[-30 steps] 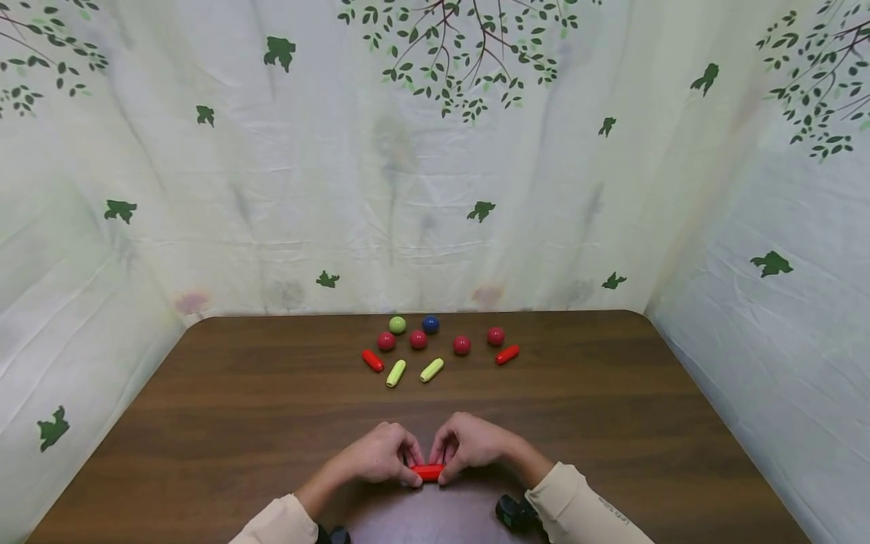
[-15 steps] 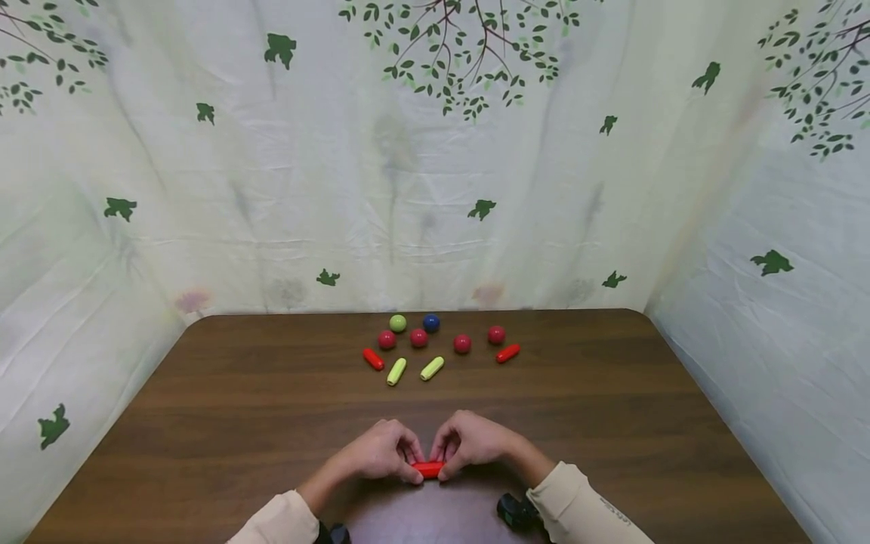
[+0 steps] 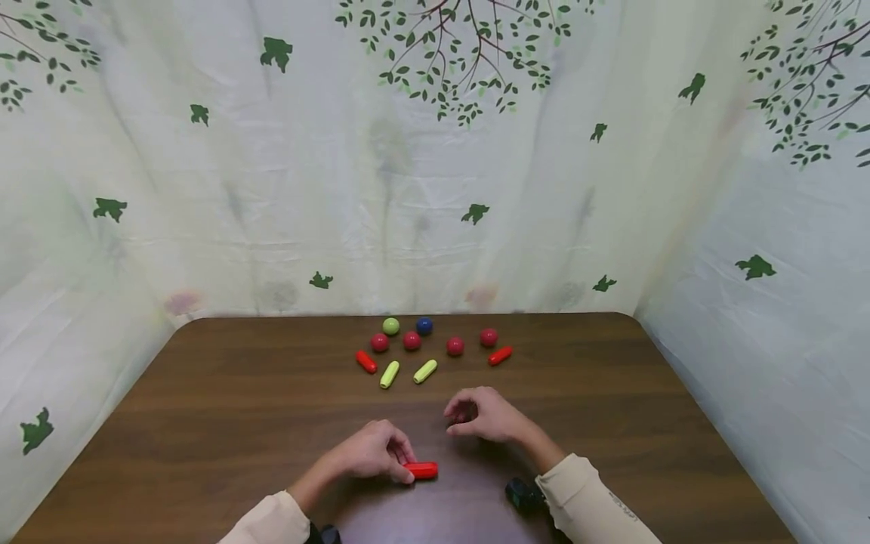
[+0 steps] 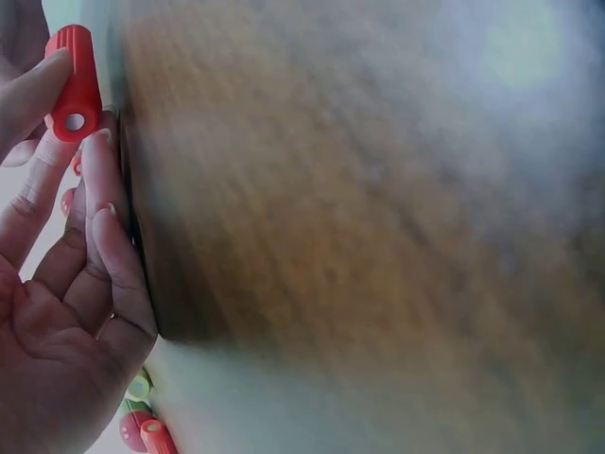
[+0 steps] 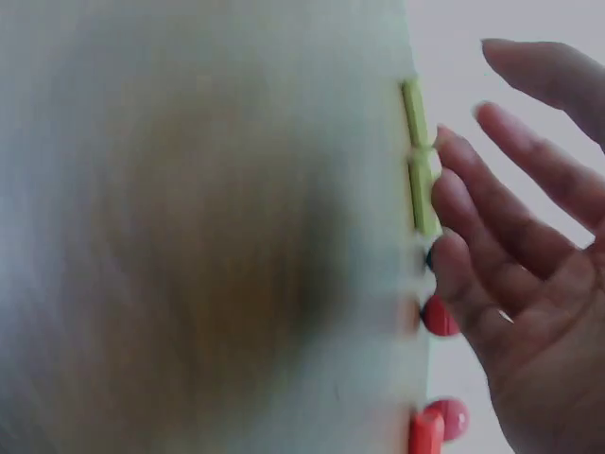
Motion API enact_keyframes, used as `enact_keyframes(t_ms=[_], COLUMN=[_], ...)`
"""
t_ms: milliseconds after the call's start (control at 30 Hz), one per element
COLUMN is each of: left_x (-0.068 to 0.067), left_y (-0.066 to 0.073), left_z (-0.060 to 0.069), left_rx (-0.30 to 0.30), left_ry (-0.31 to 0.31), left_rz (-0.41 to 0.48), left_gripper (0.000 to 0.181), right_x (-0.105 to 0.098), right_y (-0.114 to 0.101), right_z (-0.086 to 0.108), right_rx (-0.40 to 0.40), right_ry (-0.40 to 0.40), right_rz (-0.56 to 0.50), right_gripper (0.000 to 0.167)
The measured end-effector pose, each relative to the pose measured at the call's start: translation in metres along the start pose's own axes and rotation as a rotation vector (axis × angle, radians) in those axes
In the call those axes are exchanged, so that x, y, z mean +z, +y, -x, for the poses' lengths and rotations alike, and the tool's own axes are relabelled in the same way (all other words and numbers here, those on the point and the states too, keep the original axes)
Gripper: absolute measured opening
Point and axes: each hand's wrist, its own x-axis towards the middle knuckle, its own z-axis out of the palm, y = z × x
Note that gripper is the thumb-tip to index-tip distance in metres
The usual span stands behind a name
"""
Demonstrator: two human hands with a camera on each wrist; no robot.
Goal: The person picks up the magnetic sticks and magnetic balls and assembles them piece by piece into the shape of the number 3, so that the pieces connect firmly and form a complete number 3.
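My left hand point(image 3: 375, 455) pinches the left end of a short red magnetic rod point(image 3: 424, 470) near the front of the table. In the left wrist view the rod point(image 4: 76, 85) shows ridged sides and a silvery dot in its end, between thumb and fingers. My right hand point(image 3: 485, 415) hovers farther forward to the right, fingers loosely bent and holding nothing. Ahead of it lie two pale green rods, the left one point(image 3: 390, 375) and the right one point(image 3: 425, 371). In the right wrist view, thumb and fingers stand apart.
Farther back lie a red rod point(image 3: 366, 361) on the left and another red rod point(image 3: 500, 356) on the right. Several red balls point(image 3: 411, 341), a green ball point(image 3: 390, 326) and a blue ball point(image 3: 424, 326) sit near the back edge of the table point(image 3: 238, 408).
My right hand has let go of the red rod's right end and moved forward and right. The left hand still holds the rod in about the same place.
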Motion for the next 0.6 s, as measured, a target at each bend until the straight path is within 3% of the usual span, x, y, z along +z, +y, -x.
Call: enact_keyframes(t_ms=[167, 333, 467, 600], left_x=[-0.003, -0.005, -0.003, -0.002], left_y=[-0.002, -0.001, 0.001, 0.001], left_z=[0.001, 0.001, 0.002, 0.003], left_rx=[-0.02, -0.034, -0.033, -0.024], left_ry=[-0.013, -0.002, 0.005, 0.01], left_rz=[0.02, 0.015, 0.037, 0.049], left_gripper=[0.012, 0.012, 0.013, 0.013], right_x=[-0.016, -0.035, -0.047, -0.061], right_y=[0.013, 0.03, 0.044, 0.053], right_z=[-0.002, -0.005, -0.007, -0.015], right_rx=[-0.034, -0.011, 0.062, 0.14], right_ry=[0.238, 0.42, 0.497, 0.506], right_rz=[0.159, 0.175, 0.145, 0.141], right_gripper=[0.019, 0.022, 0.026, 0.034])
